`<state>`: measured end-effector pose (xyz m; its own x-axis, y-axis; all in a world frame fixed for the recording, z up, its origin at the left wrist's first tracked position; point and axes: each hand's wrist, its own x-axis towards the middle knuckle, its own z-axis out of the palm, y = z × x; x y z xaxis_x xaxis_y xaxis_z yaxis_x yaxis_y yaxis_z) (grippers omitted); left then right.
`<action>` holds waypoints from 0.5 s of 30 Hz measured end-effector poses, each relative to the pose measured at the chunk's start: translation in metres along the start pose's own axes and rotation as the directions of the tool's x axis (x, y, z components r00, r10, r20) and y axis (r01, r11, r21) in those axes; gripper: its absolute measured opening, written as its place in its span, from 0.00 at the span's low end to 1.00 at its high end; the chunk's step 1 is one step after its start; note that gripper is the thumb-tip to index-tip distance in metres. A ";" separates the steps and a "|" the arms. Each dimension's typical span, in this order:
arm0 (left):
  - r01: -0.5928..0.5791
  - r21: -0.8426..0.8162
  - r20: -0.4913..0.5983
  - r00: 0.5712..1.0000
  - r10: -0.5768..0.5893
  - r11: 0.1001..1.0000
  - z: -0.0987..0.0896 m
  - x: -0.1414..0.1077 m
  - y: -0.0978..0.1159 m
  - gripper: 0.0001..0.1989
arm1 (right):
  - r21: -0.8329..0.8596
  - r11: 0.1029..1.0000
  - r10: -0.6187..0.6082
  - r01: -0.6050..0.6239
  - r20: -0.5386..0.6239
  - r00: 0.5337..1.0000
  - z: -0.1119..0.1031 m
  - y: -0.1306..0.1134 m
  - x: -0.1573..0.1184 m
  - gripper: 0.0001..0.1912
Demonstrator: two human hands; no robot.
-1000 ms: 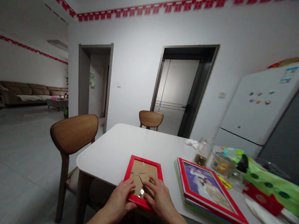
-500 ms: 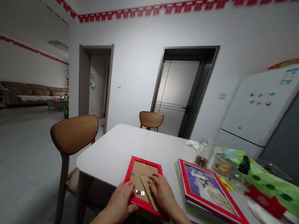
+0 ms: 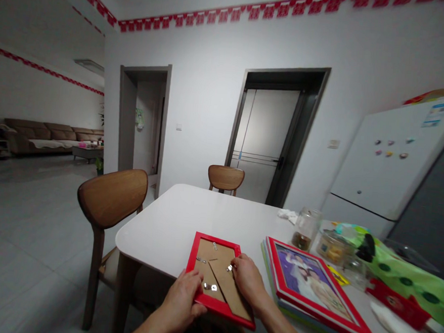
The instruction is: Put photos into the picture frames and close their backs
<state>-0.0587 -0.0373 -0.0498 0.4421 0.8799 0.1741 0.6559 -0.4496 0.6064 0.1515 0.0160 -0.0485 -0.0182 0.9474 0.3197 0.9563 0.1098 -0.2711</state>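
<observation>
A red picture frame (image 3: 215,306) lies face down near the front edge of the table, showing its brown backing board (image 3: 208,249) and a slanted stand flap. Small metal clips sit along the board's edges. My left hand (image 3: 184,298) grips the frame's lower left corner, fingers over the rim and thumb at the near side. At the right rim, my right hand (image 3: 250,282) has its fingers curled, the fingertips against a metal clip (image 3: 230,268). Its palm hides part of that rim.
A stack of picture frames (image 3: 312,284), the top one red with a photo, lies to the right. Beyond it are a glass jar (image 3: 305,230), a lidded container (image 3: 332,247) and a green bag (image 3: 408,278). One wooden chair (image 3: 115,199) stands left, another (image 3: 225,178) at the far side.
My right hand has shifted from lying over the stand flap to the right rim, its fingers now curled at the clip there. My left hand keeps its hold on the frame.
</observation>
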 end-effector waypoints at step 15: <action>-0.133 -0.023 -0.043 0.990 0.132 0.991 -0.003 -0.003 0.004 0.26 | 0.096 0.992 -0.089 0.084 0.042 0.995 0.035 -0.073 0.028 0.11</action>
<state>-0.0597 -0.0411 -0.0456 0.4983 0.8186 0.2856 0.5768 -0.5590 0.5957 0.0710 0.0448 -0.0519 -0.1151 0.9457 0.3041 0.9189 0.2176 -0.3289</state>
